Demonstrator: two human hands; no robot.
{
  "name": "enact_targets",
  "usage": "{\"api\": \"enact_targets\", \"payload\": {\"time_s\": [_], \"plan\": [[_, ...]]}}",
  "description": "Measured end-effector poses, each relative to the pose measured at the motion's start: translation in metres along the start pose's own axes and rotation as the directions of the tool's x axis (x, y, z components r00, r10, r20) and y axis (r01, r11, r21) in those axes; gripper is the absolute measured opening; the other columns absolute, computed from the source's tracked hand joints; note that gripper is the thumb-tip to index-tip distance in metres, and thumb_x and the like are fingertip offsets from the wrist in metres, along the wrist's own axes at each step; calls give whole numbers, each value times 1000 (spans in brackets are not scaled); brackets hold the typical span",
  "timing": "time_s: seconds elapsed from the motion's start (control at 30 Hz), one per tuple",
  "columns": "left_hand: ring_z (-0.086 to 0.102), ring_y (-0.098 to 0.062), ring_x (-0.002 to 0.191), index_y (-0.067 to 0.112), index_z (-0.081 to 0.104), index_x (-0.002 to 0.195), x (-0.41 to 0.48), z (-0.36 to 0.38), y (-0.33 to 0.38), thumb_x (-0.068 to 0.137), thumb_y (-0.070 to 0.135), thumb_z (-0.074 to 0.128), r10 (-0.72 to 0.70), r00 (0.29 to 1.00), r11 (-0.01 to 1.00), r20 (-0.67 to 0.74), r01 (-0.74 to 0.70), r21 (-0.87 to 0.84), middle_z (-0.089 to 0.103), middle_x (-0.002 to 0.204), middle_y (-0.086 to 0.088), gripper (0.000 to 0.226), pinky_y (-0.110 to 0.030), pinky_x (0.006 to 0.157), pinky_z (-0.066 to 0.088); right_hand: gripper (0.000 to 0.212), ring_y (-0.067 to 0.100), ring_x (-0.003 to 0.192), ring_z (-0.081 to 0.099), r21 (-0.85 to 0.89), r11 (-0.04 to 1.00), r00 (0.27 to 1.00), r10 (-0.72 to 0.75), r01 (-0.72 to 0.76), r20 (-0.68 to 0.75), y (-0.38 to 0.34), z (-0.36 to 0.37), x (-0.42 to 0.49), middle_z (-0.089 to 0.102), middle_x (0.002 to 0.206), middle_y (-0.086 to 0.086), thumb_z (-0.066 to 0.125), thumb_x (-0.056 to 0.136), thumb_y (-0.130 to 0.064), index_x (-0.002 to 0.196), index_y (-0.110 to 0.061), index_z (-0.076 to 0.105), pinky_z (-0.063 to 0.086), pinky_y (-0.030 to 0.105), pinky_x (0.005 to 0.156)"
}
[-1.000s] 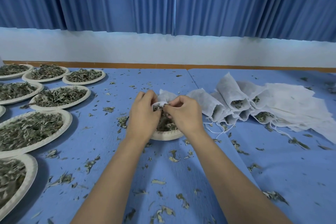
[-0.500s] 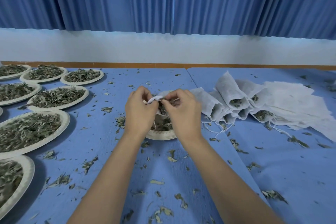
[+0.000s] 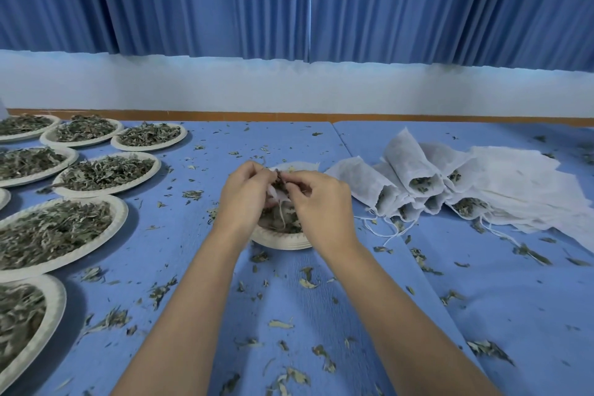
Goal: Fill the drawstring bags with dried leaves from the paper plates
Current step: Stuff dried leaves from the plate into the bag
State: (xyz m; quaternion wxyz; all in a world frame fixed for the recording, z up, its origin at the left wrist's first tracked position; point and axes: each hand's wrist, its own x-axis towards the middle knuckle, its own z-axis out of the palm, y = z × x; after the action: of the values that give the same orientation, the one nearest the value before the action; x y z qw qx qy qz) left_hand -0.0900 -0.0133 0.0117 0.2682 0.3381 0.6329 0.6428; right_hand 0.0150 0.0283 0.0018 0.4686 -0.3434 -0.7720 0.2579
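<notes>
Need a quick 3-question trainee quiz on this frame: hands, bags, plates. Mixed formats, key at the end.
1. True or false: the left hand is idle and holds nothing.
2. Multiple choice: the filled bags lie A) left of the centre plate, B) right of it, C) stacked on it.
3. Fill in: the left hand and the right hand both pinch a white ___ above the centre plate.
Key: 1 false; 2 B; 3 drawstring bag.
</notes>
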Motion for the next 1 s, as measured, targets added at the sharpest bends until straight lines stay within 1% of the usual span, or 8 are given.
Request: {"api": "enact_targets", "payload": {"time_s": [0.17, 0.27, 0.37, 0.53, 0.7, 0.8, 0.93, 1.0], "plan": [[45, -15, 53, 12, 48, 68, -1, 5, 0, 92, 24, 57, 139, 982, 977, -130, -114, 183, 47, 53, 6, 28, -35, 60, 46, 22, 2, 81, 66, 145, 987, 993, 77, -65, -85, 1, 2, -2, 69, 82, -14, 66, 85, -11, 102, -25, 66, 55, 29, 78], [62, -18, 63, 5, 54, 77, -5, 8, 3, 93, 21, 55, 155, 976, 981, -153, -135, 137, 60, 63, 1, 23, -40, 73, 56, 14, 5, 78, 65, 97, 990, 990, -93, 103, -106, 1, 2, -4, 71, 84, -7, 68, 83, -7, 92, -16, 72, 53, 27, 75], [56, -22, 60, 12, 49, 72, -6, 10, 4, 93, 21, 53, 198, 963, 968, -184, -163, 189, 56, 59, 5, 23, -34, 60, 46, 12, 16, 74, 64, -33, 970, 964, -244, 241, -105, 2, 4, -5, 69, 84, 3, 68, 80, -1, 86, -10, 75, 50, 30, 70], [46, -17, 56, 17, 42, 66, -11, 14, 4, 90, 14, 48, 271, 960, 941, -68, -250, 227, 64, 73, 1, 26, -46, 65, 51, 19, 19, 81, 64, -104, 995, 999, -13, 10, -36, 4, 1, 5, 71, 88, 4, 61, 83, -3, 89, -12, 77, 50, 35, 76], [34, -7, 47, 16, 44, 64, -13, 15, 0, 86, 17, 53, 343, 939, 887, 9, -327, 325, 46, 50, 14, 23, -29, 52, 32, 10, 14, 83, 52, -115, 993, 996, 23, -33, -88, 7, -6, 11, 47, 91, -4, 70, 79, -5, 83, -13, 69, 42, 25, 71], [36, -8, 45, 7, 47, 68, -15, 14, 0, 83, 15, 53, 332, 943, 896, 15, -320, 307, 45, 54, 7, 17, -29, 49, 32, 30, 15, 85, 47, -199, 978, 990, 44, -71, -137, 9, -6, 15, 39, 97, -6, 73, 74, -9, 87, -21, 49, 38, 28, 62], [46, -31, 54, 0, 44, 71, -17, 12, 0, 81, 10, 53, 305, 952, 923, 36, -304, 234, 50, 62, -16, 17, -31, 50, 32, 22, 15, 77, 49, -194, 968, 987, 149, -157, -59, 12, -8, 21, 50, 91, -4, 66, 79, -12, 88, -23, 49, 38, 30, 58], [38, -18, 48, 4, 46, 70, -15, 11, 1, 81, 14, 53, 308, 951, 912, 9, -298, 282, 57, 63, -17, 16, -29, 48, 31, 19, 13, 67, 52, -113, 977, 983, 182, -182, -14, 11, -6, 22, 55, 77, -4, 65, 78, -8, 84, -20, 52, 42, 28, 57]]}}
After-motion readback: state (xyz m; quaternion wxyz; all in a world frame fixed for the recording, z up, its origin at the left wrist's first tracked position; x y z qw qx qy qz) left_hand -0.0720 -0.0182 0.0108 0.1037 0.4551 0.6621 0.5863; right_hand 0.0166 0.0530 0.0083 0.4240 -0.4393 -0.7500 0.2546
